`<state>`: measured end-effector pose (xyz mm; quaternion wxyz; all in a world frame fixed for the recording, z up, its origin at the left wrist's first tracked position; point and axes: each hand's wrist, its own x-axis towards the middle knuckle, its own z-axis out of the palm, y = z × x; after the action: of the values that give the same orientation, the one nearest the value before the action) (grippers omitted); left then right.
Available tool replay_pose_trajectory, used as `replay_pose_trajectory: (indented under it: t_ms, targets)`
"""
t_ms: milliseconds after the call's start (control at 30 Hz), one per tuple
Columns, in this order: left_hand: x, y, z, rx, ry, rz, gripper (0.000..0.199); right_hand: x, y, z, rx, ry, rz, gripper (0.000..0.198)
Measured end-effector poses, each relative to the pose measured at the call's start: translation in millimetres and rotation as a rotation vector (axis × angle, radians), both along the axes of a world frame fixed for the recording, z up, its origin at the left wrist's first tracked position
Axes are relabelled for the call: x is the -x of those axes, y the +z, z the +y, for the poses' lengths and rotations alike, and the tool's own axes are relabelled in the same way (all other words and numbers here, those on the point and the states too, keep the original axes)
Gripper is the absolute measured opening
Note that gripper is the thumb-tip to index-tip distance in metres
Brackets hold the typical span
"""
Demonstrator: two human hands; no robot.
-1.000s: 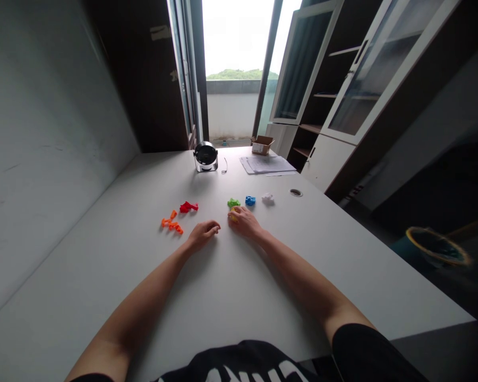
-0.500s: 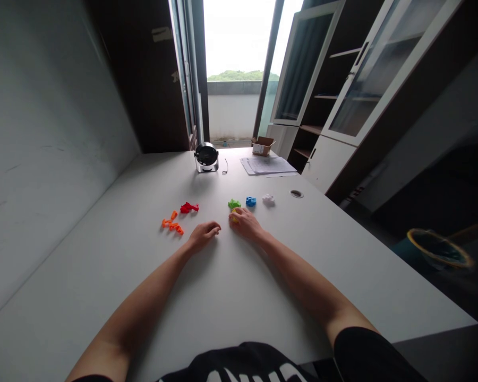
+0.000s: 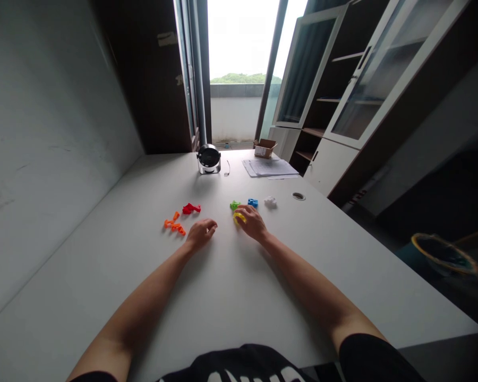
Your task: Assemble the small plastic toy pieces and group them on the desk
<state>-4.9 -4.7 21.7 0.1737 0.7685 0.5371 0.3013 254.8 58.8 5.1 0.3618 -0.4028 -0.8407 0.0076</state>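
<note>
— What has just changed?
— The right hand (image 3: 254, 223) has drawn slightly to the person's right, and more of the yellow piece (image 3: 239, 217) shows beneath its fingers.
— So has it let go?
— The fingers look loosely spread over the piece; whether they touch it cannot be told. The grip seems to have eased, which would leave the piece resting on the white table (image 3: 231, 281).
— And the left hand (image 3: 201, 232)?
— Well apart from the right, low over the table, loosely curled with a small gap at the thumb; no object shows in it. It has shifted a little to the left.
— What lies around them?
— Just beyond the yellow piece sits a green piece (image 3: 234, 205), with a blue piece (image 3: 253, 202) by the right fingers and a white piece (image 3: 270, 201) farther right. Near the left hand are a red piece (image 3: 191, 209) and orange pieces (image 3: 180, 229).
— Farther out?
— A black round device (image 3: 209, 156), papers (image 3: 272, 167) and an open cardboard box (image 3: 265, 150); those have stayed put.
</note>
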Motion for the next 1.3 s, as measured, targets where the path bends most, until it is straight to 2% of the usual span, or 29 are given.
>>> replay_pose_trajectory:
  t_ms: [133, 267, 400, 533, 667, 833, 967, 1100, 1300]
  targets:
    - [21, 10.3, 8, -0.141, 0.18, 0.266, 0.018, -1, 9, -6, -0.044, 0.009, 0.041, 0.018]
    - [51, 19.3, 20, -0.142, 0.368, 0.343, 0.025, 4, 14, -13, -0.059, 0.086, 0.042, 0.016]
    - [82, 15.7, 27, -0.062, 0.421, 0.398, 0.025, 15, 20, -22, -0.005, 0.167, 0.01, 0.015]
    - [104, 5.7, 29, 0.095, 0.449, 0.427, 0.04, 27, 25, -36, 0.041, 0.223, -0.022, 0.015]
    - [108, 3.3, 29, 0.107, 0.387, 0.364, 0.04, 38, 29, -49, 0.078, 0.293, -0.022, 0.016]
    - [96, 6.5, 26, -0.003, 0.205, 0.283, 0.029, 46, 28, -57, 0.102, 0.347, -0.009, 0.018]
    - [83, 7.1, 21, -0.057, 0.12, 0.246, 0.023, 45, 23, -55, 0.122, 0.351, 0.007, 0.017]
    - [65, 6.4, 15, -0.087, 0.013, 0.221, 0.02, 43, 18, -52, 0.178, 0.347, 0.034, 0.016]
    - [28, 5.0, 2, -0.088, -0.218, 0.155, 0.022, 45, 9, -48, 0.291, 0.371, 0.034, 0.013]
